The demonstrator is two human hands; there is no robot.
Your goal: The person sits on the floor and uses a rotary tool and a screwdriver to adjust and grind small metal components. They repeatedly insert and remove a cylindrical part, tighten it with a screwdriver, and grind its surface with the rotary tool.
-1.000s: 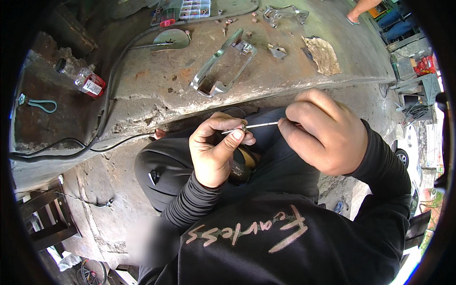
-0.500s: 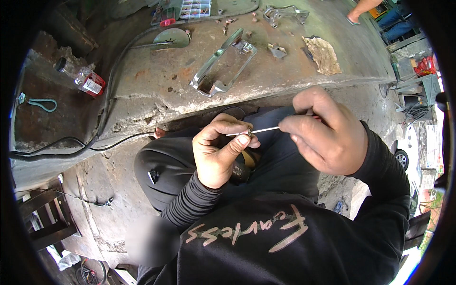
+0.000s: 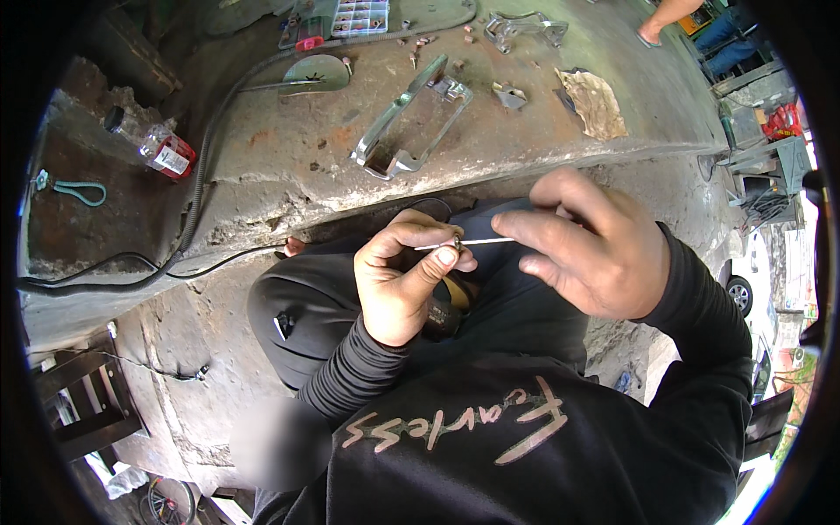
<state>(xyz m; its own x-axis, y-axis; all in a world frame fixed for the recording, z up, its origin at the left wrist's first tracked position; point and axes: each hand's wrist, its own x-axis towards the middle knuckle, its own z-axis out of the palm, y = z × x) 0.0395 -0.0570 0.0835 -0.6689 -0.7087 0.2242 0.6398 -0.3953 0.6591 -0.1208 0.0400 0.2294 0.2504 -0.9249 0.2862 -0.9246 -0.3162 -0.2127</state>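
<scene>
My left hand (image 3: 401,276) is closed in front of my lap, pinching a small dark metal ring-like piece (image 3: 458,244) between thumb and fingers. A thin pale rod (image 3: 484,241) passes through or against this piece, and its short end sticks out on the left side. My right hand (image 3: 588,249) is at the rod's other end, with a fingertip against it and the fingers curled; the rod's far end is hidden behind them. Below my left hand, a black and yellow tool (image 3: 448,313) lies in my lap, partly covered.
On the concrete ledge ahead lie a shiny metal frame (image 3: 411,118), a second frame (image 3: 525,31), a crumpled brown cloth (image 3: 595,103), small pinkish bits (image 3: 414,58) and a compartment box (image 3: 360,16). A red-liquid bottle (image 3: 168,152) and dark hose (image 3: 199,171) are left.
My right hand has shifted left along the rod, closer to my left hand, and its fingers have changed position. My left hand keeps its hold on the small metal piece.
</scene>
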